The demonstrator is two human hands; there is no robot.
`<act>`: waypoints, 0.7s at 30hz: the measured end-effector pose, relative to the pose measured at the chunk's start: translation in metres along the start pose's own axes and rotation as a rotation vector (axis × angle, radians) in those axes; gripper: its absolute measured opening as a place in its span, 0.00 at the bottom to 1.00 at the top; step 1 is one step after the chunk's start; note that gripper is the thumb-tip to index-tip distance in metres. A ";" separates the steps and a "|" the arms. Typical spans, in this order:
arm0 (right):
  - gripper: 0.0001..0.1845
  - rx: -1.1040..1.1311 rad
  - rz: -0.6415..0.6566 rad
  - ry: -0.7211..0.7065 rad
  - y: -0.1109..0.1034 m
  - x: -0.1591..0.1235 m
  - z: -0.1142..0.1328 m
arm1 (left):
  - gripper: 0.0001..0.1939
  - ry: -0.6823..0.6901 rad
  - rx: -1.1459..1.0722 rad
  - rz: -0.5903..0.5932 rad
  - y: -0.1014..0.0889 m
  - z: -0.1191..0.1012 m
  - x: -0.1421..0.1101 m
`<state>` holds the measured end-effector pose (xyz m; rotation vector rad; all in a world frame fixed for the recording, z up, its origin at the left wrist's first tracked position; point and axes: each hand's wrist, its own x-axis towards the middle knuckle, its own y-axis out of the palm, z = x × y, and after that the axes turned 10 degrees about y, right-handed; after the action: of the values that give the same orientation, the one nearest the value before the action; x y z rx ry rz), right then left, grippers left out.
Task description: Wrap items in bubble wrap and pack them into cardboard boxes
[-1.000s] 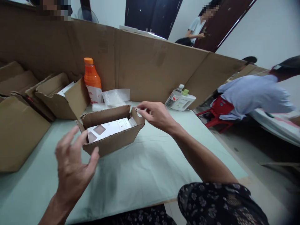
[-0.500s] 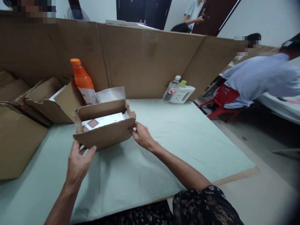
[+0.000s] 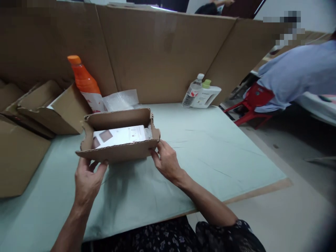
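Observation:
An open-topped cardboard box [image 3: 126,151] is held between my two hands over the pale green table cover [image 3: 168,189]. Inside it lies a white printed carton [image 3: 123,135], with a bit of clear wrap [image 3: 148,132] at its right end. My left hand [image 3: 89,176] grips the lower left of the near wall, the thumb in front and the fingers partly hidden underneath. At the right end, my right hand [image 3: 166,159] pinches the corner, thumb on the near side. The box tilts toward me, so its inside shows.
An orange bottle [image 3: 85,82] leans at the back left beside bubble wrap [image 3: 122,99]. More cardboard boxes [image 3: 23,154] stand left. A clear bottle [image 3: 193,91] and a white jug [image 3: 207,96] stand by the cardboard partition [image 3: 168,56]. A person in light blue [image 3: 299,70] is at right, near a red chair [image 3: 258,99].
Both hands still hold the box, which has tipped further toward me and shifted slightly right, showing more of the white carton. My view has dipped downward.

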<state>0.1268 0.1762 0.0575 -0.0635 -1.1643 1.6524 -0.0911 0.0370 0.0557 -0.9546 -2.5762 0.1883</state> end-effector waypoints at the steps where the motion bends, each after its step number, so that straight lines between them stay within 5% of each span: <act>1: 0.09 -0.010 -0.011 0.008 -0.004 0.000 -0.005 | 0.32 0.004 -0.013 0.019 0.007 0.000 0.002; 7: 0.09 0.044 0.073 0.103 -0.036 -0.039 -0.042 | 0.27 0.005 -0.058 0.192 0.026 0.011 0.002; 11: 0.38 0.231 0.226 0.175 -0.047 -0.038 -0.066 | 0.22 0.068 0.132 0.207 0.012 0.026 0.003; 15: 0.70 0.445 0.410 0.191 -0.032 -0.009 -0.093 | 0.23 0.017 0.215 0.219 0.006 0.037 0.000; 21: 0.78 0.615 0.341 0.183 0.004 0.010 -0.118 | 0.29 -0.171 0.053 0.244 0.032 0.036 0.009</act>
<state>0.1854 0.2604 -0.0024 -0.0213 -0.4881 2.1936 -0.0932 0.0673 0.0173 -1.2818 -2.5835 0.4194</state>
